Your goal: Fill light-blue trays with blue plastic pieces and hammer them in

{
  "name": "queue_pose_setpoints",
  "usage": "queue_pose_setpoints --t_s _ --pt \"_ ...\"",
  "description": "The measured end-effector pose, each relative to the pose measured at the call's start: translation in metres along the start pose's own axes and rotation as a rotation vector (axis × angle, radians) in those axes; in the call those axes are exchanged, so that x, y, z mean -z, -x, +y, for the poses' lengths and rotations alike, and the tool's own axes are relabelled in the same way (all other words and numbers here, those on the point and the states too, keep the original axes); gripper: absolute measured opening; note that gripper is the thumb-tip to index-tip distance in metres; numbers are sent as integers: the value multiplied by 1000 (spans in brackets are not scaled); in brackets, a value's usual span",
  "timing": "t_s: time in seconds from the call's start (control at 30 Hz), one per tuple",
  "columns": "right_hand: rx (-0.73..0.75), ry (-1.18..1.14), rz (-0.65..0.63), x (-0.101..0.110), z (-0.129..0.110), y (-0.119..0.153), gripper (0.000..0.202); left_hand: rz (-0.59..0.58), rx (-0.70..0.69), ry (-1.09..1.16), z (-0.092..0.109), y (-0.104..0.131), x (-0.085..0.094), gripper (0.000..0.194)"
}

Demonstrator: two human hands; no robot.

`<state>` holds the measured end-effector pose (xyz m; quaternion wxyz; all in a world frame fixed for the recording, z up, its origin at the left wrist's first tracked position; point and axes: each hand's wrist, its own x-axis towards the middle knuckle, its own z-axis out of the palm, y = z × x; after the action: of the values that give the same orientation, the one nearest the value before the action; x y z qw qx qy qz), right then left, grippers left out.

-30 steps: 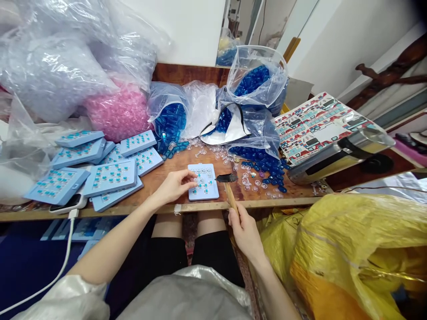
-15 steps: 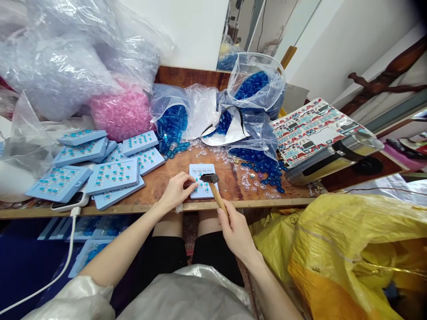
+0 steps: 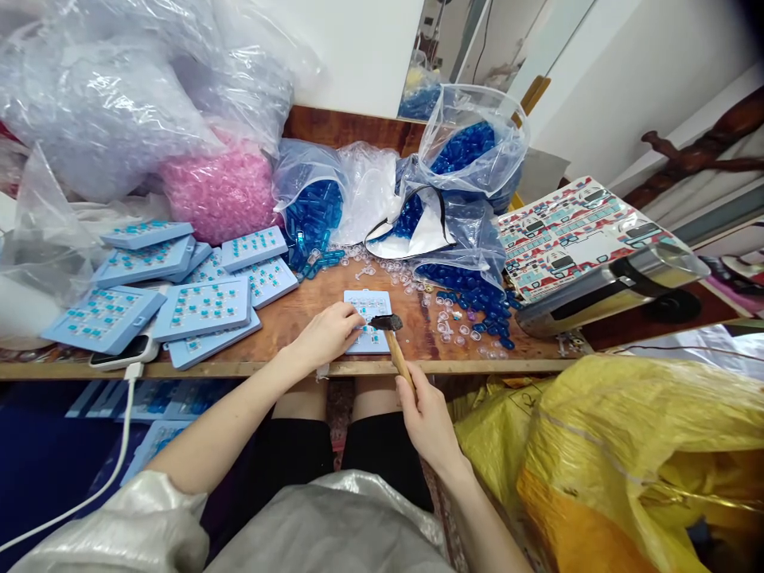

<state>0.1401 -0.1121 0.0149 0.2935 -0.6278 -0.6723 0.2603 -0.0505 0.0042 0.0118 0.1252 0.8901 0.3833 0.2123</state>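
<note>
On the wooden table, close to its front edge, lies a light-blue plastic plate (image 3: 371, 298) with small white and turquoise pieces set in rows. My right hand (image 3: 426, 414) grips the lower end of a wooden handle. This belongs to a hammer (image 3: 397, 350), whose dark head hovers over or rests on the plate; which of the two I cannot tell. My left hand (image 3: 331, 334) reaches in from the left, fingers curled and pressed together at the plate's left side. Whatever its fingertips hold, if anything, is too small to make out.
Blue plates (image 3: 206, 306) with similar pieces are stacked on the left, beside a white device (image 3: 125, 352) on a cable. Open bags of blue pieces (image 3: 465, 147) stand behind, with loose clear and blue pieces (image 3: 477, 306) spilled rightward. A yellow sack (image 3: 597, 430) is at right.
My left hand's fingers have moved further over the plate and curled in more. The hammer has shifted slightly with respect to the plate. The whole view has turned a little.
</note>
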Motion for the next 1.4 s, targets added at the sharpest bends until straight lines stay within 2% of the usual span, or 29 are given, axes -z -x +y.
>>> queue_pose_setpoints --t_s 0.2,0.3,0.43,0.6,0.73,0.87,1.1,1.27,1.4 --pt "-11 -14 -7 0 0 1 34 49 79 82 -3 5 -1 18" --pt "-14 -16 -21 -1 1 0 33 -9 74 24 0 2 0 20" --pt "-16 -10 -20 -1 0 1 31 -107 147 -82 10 -7 6 15" --pt "-29 3 -8 1 1 3 32 -19 181 -6 9 -4 6 13" --pt "-31 -1 -3 1 2 3 32 62 131 70 1 6 -1 20" --pt "-35 -14 -17 -1 2 3 32 48 50 82 -3 9 -1 19" --pt "-61 -6 -15 -2 5 6 32 61 120 185 -6 6 -2 18" --pt "-58 -3 -17 -1 3 6 32 104 84 144 -10 9 -10 22" --pt "-20 -26 -34 0 -3 1 30 70 27 87 -13 8 -10 23"
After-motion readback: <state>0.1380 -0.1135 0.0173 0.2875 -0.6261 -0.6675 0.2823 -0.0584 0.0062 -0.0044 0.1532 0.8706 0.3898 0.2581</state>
